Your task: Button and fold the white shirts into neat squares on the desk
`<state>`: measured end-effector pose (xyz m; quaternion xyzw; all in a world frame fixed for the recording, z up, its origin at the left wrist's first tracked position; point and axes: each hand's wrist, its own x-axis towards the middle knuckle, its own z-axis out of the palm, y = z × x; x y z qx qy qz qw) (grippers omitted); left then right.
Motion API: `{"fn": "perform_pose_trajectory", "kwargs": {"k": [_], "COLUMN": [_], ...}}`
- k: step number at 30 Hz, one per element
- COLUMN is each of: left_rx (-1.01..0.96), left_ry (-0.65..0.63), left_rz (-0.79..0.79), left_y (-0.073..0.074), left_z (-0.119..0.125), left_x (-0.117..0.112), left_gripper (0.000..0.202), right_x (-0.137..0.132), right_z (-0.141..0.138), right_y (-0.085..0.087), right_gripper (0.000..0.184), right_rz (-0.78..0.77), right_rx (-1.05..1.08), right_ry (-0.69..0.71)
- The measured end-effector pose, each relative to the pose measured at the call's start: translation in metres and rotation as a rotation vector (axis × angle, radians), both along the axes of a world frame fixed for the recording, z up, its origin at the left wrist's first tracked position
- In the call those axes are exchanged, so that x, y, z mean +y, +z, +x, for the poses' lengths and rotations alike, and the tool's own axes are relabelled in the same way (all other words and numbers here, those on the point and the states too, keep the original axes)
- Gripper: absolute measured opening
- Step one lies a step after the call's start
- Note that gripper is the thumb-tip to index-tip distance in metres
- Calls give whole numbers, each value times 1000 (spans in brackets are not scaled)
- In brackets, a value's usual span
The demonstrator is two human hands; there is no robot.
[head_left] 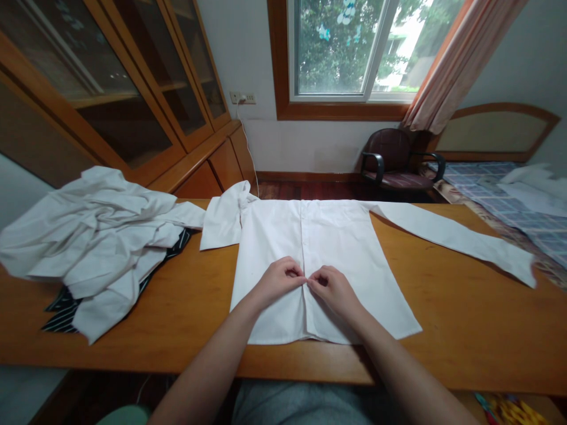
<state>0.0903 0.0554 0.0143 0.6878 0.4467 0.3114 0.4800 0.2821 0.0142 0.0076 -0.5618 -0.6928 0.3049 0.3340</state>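
Observation:
A white long-sleeved shirt lies front up on the wooden table, its hem toward me. One sleeve stretches out flat to the right; the other is bunched and folded at the left. Along the middle runs the front placket, and both my hands meet on its lower part. My left hand pinches the placket edge between thumb and fingers. Opposite it, fingertips almost touching, my right hand pinches the other edge. Any button between the fingertips is too small to make out.
A heap of white clothes with a dark striped cloth under it covers the table's left end. Behind the wooden table stand a glass-doored cabinet, an armchair and a bed. A green stool is partly visible below.

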Motion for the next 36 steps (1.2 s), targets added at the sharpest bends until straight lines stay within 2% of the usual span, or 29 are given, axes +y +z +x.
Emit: {"fn": "perform_pose_trajectory", "kwargs": {"k": [14, 18, 36], "left_rx": [-5, -10, 24], "left_ry": [-44, -53, -67], "left_rz": [-25, -31, -12], "left_y": [2, 3, 3], "left_z": [-3, -3, -2], "left_x": [0, 0, 0], "left_gripper": [13, 15, 7], "right_x": [-2, -1, 1], "right_z": [1, 1, 2], "right_y": [5, 4, -1], "right_gripper": [13, 18, 13], "right_rz": [4, -5, -37], "right_rx": [26, 36, 8], "right_ry": [10, 16, 34]}}
